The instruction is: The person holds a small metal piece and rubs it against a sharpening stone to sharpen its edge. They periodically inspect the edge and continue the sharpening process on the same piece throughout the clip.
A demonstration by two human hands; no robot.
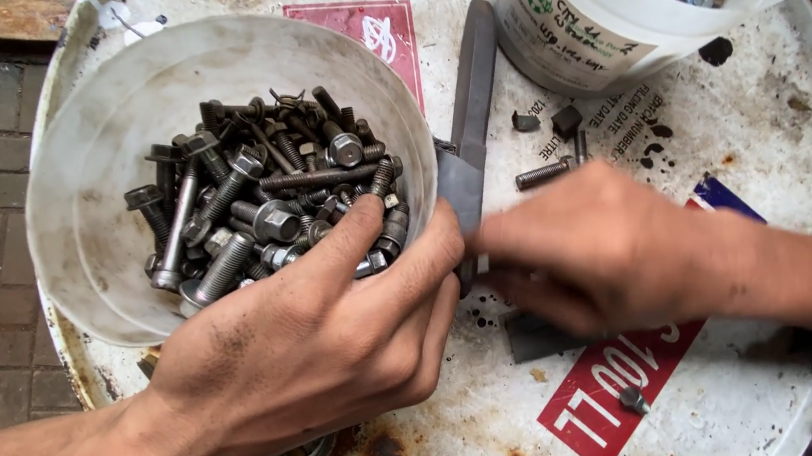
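Left hand [307, 339] grips bolt tub [90, 191] rim; right hand [599, 248] just beside.

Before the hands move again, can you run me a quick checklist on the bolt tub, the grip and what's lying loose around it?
1. Left hand steadying the bolt tub, thumb over its rim: ok.
2. Tub upright, bolts inside: ok.
3. What the right hand holds: cannot tell, fingers blurred.
4. Flat metal bar clear of the hands: not ok, it runs under them.
5. Loose bolt and small nuts away from the drum lid edge: ok.
6. Second tub upright: ok.
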